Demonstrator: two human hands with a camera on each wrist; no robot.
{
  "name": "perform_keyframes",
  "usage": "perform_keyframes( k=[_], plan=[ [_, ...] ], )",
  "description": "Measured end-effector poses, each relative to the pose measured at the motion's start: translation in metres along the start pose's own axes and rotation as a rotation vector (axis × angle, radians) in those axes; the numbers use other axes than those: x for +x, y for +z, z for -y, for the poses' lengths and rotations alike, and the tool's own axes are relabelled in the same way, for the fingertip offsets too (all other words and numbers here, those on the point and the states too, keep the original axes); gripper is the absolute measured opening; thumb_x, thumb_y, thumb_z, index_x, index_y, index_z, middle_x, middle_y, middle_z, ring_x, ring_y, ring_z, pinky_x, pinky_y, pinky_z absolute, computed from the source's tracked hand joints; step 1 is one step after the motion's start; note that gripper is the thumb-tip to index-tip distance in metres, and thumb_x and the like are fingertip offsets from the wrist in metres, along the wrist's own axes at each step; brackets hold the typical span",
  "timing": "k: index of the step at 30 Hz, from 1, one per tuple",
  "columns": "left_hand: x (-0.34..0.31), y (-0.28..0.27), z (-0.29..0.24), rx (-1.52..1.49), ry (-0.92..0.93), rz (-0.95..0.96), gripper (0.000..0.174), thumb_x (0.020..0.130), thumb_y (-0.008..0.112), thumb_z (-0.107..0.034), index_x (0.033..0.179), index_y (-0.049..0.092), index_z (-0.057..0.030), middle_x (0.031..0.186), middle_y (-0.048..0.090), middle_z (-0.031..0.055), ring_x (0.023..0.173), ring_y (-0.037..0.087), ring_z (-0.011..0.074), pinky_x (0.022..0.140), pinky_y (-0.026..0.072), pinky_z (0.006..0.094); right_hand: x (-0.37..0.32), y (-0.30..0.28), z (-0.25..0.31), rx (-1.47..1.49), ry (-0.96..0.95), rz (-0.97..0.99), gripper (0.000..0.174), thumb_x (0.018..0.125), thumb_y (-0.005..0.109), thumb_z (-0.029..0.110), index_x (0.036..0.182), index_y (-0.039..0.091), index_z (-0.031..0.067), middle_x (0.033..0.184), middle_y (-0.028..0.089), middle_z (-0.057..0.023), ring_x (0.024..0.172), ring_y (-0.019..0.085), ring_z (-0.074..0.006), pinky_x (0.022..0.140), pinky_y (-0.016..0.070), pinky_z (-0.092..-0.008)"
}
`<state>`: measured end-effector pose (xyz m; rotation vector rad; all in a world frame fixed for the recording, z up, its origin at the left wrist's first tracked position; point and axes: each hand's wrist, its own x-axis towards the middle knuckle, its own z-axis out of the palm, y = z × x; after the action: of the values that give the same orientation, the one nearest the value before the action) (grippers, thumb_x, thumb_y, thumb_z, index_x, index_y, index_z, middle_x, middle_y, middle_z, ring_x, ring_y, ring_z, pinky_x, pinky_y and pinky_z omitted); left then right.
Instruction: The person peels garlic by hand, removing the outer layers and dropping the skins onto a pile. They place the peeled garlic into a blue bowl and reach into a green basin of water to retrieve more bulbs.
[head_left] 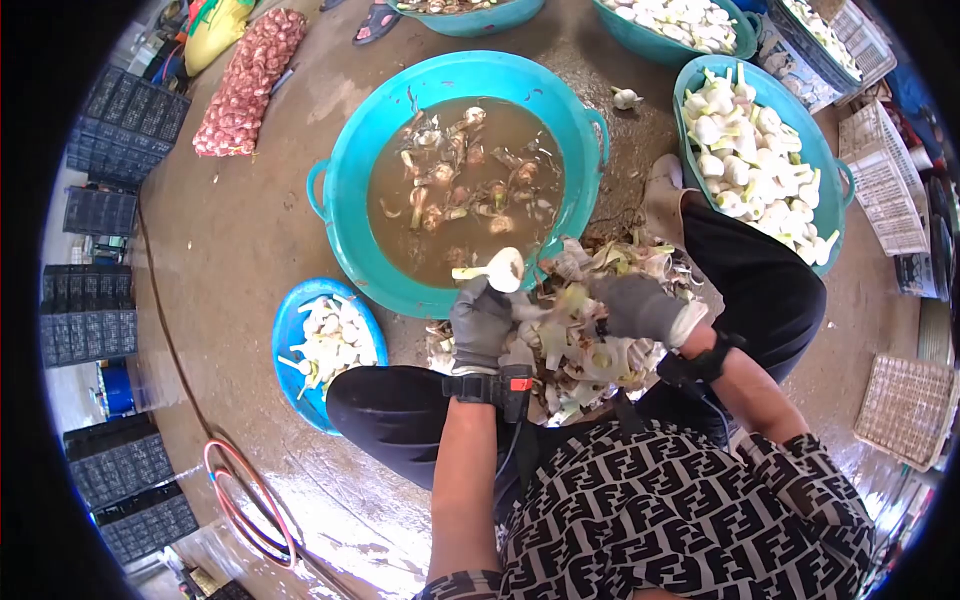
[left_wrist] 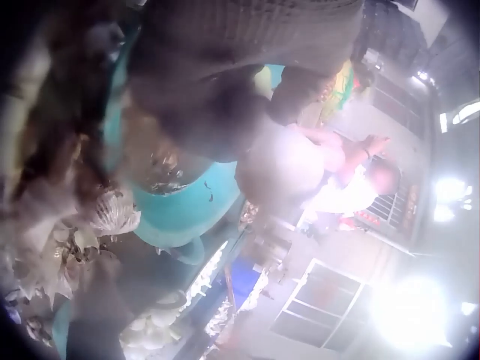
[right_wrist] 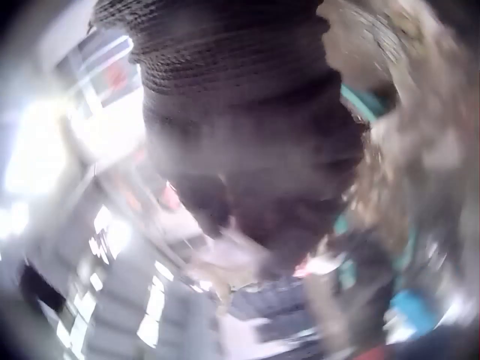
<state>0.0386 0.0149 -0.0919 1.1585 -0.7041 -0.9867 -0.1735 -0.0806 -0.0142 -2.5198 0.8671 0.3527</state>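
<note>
Plainly white, rounded garlic bulb (head_left: 507, 270), stalk attached

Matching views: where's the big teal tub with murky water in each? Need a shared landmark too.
Head: tub upper centre, whole rim nearly all in view.
Left wrist: tub left of centre, partly behind the left hand.
Right wrist: blurred teal slivers right of the right hand; can't confirm same tub.
Landmark: peel heap, left in left wrist, apparently the blurred mass at right in right wrist.

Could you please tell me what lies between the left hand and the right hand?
Between the left hand and the right hand lie loose garlic skins, in the head view.
</note>
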Motion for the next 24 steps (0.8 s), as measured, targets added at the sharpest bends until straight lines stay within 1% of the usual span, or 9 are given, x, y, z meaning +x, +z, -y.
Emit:
perform_keyframes(
  k=[3,5,6,8,9,11,17,19,24],
  plan=[
    [0.003,0.009,-0.030,0.925,0.392,0.094,0.016,0.079,0.054,0.003,0.094,0.058,0.0002,0.094,0.062,0.0096,0.086,0.061,0.0191,0.074,0.0519,0.0336,0.021,0.001,0.004,0.743,0.069,-0.107,0.054,0.075,0.068,0.016,0.122,0.045,0.0045,0.113,0.057,-0.0132,0.098,0.057,-0.0230,0.085,0.0438,-0.0319],
    [-0.004,0.023,-0.031,0.351,0.043,0.065,0.012,0.080,0.056,-0.001,0.091,0.059,0.0000,0.088,0.062,0.0092,0.082,0.061,0.0180,0.072,0.0517,0.0315,0.044,0.027,0.006,1.141,-0.132,-0.262,0.057,0.074,0.069,0.014,0.124,0.043,0.0040,0.117,0.055,-0.0124,0.101,0.056,-0.0191,0.086,0.0434,-0.0310],
    [-0.002,0.026,-0.032,0.063,-0.117,0.050,0.011,0.080,0.057,-0.003,0.090,0.059,-0.0001,0.085,0.062,0.0090,0.080,0.061,0.0174,0.071,0.0516,0.0304,0.048,0.027,0.007,1.107,-0.138,-0.322,0.056,0.074,0.070,0.014,0.123,0.044,0.0051,0.116,0.055,-0.0123,0.103,0.055,-0.0191,0.085,0.0441,-0.0310],
    [-0.002,0.022,-0.020,0.372,-0.003,0.030,0.015,0.083,0.058,-0.010,0.089,0.059,0.0033,0.081,0.061,0.0081,0.069,0.060,0.0150,0.063,0.0516,0.0280,0.051,0.023,0.015,1.037,-0.149,-0.428,0.054,0.073,0.071,0.015,0.121,0.046,0.0072,0.116,0.055,-0.0121,0.105,0.054,-0.0191,0.084,0.0453,-0.0309],
    [-0.003,0.036,-0.035,0.196,-0.154,-0.074,0.016,0.083,0.058,-0.012,0.087,0.059,0.0037,0.080,0.061,0.0080,0.066,0.060,0.0146,0.061,0.0515,0.0278,0.045,0.011,0.028,1.209,-0.107,-0.493,0.049,0.073,0.070,0.014,0.117,0.050,0.0077,0.111,0.055,-0.0119,0.102,0.055,-0.0233,0.084,0.0449,-0.0324],
    [-0.002,0.046,-0.039,-0.094,-0.379,-0.206,0.015,0.085,0.057,-0.012,0.082,0.060,0.0024,0.073,0.058,0.0064,0.061,0.058,0.0131,0.055,0.0509,0.0262,0.046,0.013,0.028,0.912,-0.144,-0.594,0.047,0.072,0.069,0.009,0.114,0.050,0.0053,0.113,0.055,-0.0134,0.105,0.054,-0.0260,0.089,0.0433,-0.0335],
    [-0.005,0.047,-0.023,0.090,-0.257,-0.128,0.013,0.084,0.051,-0.005,0.078,0.059,0.0033,0.063,0.052,0.0034,0.055,0.054,0.0102,0.047,0.0455,0.0226,0.044,0.020,0.031,0.524,-0.225,-0.735,0.046,0.065,0.065,0.005,0.109,0.051,0.0069,0.106,0.054,-0.0139,0.102,0.052,-0.0312,0.086,0.0439,-0.0347],
    [-0.001,0.034,0.007,0.347,-0.040,-0.066,0.013,0.083,0.050,-0.003,0.075,0.058,0.0032,0.062,0.051,0.0029,0.052,0.050,0.0095,0.044,0.0422,0.0226,0.047,0.024,0.030,0.473,-0.261,-0.775,0.046,0.064,0.064,0.004,0.108,0.051,0.0054,0.105,0.054,-0.0138,0.101,0.052,-0.0311,0.085,0.0439,-0.0351],
    [-0.006,0.045,0.000,0.203,-0.156,-0.177,0.012,0.079,0.049,0.001,0.069,0.056,0.0022,0.058,0.050,0.0017,0.048,0.046,0.0097,0.043,0.0380,0.0231,0.043,0.017,0.033,0.491,-0.301,-0.792,0.041,0.065,0.065,0.003,0.104,0.051,0.0042,0.102,0.056,-0.0128,0.090,0.056,-0.0283,0.077,0.0459,-0.0354]
  ],
)
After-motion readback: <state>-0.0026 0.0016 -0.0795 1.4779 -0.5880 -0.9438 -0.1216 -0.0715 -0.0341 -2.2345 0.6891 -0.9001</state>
